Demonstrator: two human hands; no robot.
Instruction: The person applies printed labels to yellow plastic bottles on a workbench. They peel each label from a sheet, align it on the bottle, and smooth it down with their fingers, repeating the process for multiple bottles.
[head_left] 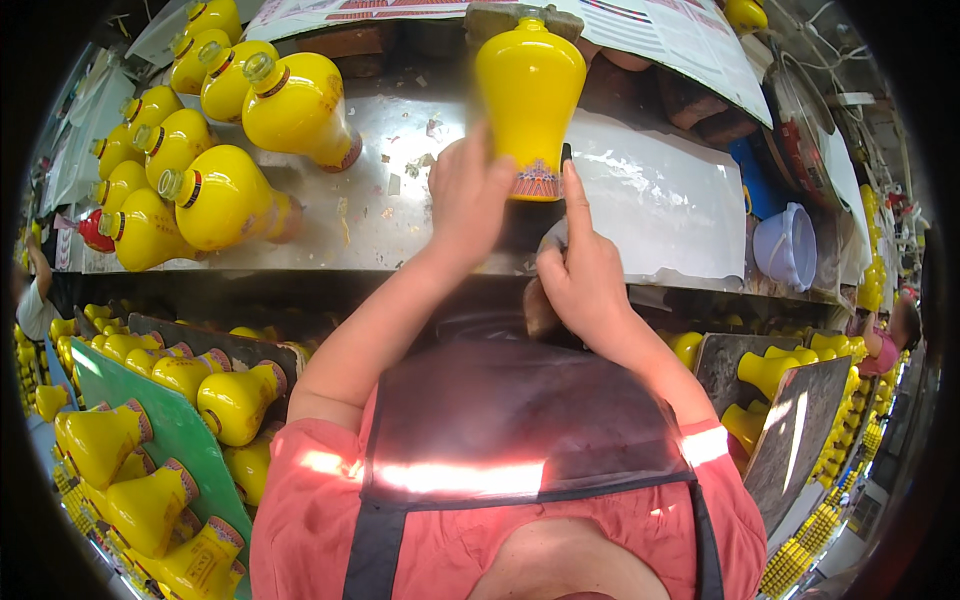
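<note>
The vase (530, 85) looks like glossy yellow glazed ceramic, smooth, with a patterned band at its base. The bench (330, 225) is dull, scuffed sheet metal littered with paper scraps. A matt white sheet (660, 195) covers part of it. The bowl (788, 245) is pale plastic.

The vase (530, 90) was bright yellow, with a red-and-blue patterned band round its foot. Other vases (225, 200) were the same yellow, with dark red bands at neck and base. The board (185, 430) was green, the bucket (788, 245) pale lilac, the sleeves (300, 500) coral red.
</note>
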